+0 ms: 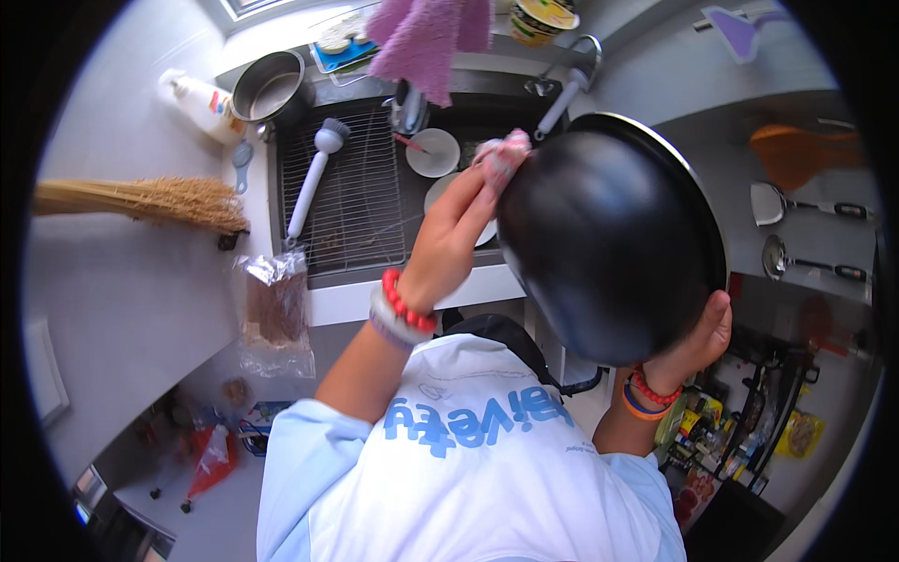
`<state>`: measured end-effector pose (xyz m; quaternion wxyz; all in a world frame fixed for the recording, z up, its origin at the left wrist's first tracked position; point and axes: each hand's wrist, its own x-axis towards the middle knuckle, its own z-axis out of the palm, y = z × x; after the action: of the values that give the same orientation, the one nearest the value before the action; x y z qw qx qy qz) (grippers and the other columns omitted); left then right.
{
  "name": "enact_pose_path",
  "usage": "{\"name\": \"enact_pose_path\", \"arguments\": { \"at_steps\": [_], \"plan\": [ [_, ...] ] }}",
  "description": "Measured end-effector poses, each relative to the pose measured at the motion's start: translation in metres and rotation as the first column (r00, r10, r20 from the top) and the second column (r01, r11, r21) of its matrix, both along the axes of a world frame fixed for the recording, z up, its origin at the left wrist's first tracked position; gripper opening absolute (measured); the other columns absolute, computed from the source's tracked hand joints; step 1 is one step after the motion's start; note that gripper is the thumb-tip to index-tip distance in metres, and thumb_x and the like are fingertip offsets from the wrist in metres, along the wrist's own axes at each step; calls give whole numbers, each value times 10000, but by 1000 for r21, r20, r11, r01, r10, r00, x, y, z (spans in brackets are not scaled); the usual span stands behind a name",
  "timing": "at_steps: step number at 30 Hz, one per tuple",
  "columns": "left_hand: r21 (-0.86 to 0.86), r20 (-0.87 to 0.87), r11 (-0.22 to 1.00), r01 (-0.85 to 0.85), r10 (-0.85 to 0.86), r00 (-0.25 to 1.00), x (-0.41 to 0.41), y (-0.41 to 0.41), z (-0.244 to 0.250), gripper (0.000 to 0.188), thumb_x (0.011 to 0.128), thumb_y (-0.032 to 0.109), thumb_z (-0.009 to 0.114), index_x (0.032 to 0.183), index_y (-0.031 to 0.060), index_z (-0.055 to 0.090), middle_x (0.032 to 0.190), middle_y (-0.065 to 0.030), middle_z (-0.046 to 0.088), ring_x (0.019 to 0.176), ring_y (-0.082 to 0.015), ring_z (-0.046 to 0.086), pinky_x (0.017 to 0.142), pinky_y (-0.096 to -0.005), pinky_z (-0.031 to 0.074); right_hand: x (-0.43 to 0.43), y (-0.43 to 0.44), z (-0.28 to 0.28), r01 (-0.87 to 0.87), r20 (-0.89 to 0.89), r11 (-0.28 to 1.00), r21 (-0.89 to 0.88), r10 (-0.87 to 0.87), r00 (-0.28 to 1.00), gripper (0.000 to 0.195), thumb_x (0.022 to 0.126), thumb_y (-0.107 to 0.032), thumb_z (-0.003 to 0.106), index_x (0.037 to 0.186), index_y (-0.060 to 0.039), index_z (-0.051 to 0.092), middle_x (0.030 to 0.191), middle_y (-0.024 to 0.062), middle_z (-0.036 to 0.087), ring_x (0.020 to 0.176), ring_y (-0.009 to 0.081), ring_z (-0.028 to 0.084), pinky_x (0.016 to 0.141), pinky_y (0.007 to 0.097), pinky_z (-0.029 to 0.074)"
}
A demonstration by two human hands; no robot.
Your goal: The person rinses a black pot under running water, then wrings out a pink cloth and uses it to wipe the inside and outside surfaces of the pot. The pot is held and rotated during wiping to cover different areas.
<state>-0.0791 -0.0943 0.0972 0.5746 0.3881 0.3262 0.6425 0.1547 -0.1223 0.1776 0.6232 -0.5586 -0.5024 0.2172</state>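
Note:
A large black pan (604, 239) is tilted up on its side above the right part of the sink, its dark rounded outside turned towards my left hand. My right hand (692, 344) grips its lower right rim, thumb showing at the edge. In my left hand (456, 218) is a bunched pink and white cloth (504, 156), close to or touching the pan's upper left side. Below, in the sink, a white bowl (432, 152) with a pink-handled utensil (409, 143) and other white dishes are partly hidden behind my left hand and the pan.
A grey dish brush (312, 175) lies on the wire rack (365, 211). Left of it stand a saucepan (268, 88), a white pump bottle (207, 105) and a straw broom (154, 200). A pink towel (432, 38) hangs above the sink; a spatula (769, 204) and ladle (775, 257) hang right.

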Motion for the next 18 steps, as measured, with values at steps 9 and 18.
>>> {"name": "enact_pose_path", "arguments": {
  "at_steps": [9,18],
  "plan": [
    [566,-612,824,30,396,685,28,-21,52,457,674,9,607,1117,110,569,1259,-116,449,1137,-348,433,950,-409,353,15,-5,1,112,115,985,135,-127,985,369,849,-272,599,603,-43,444,573,-56,398,543,35,312,495,196,239],
    [754,-506,644,126,448,737,64,0,90,405,694,-26,553,1092,45,577,1184,-123,519,1072,-305,515,862,-358,432,13,-6,-10,96,383,957,275,-201,902,220,803,-138,621,662,7,534,563,-24,444,536,53,359,493,203,283]
  ]
}}
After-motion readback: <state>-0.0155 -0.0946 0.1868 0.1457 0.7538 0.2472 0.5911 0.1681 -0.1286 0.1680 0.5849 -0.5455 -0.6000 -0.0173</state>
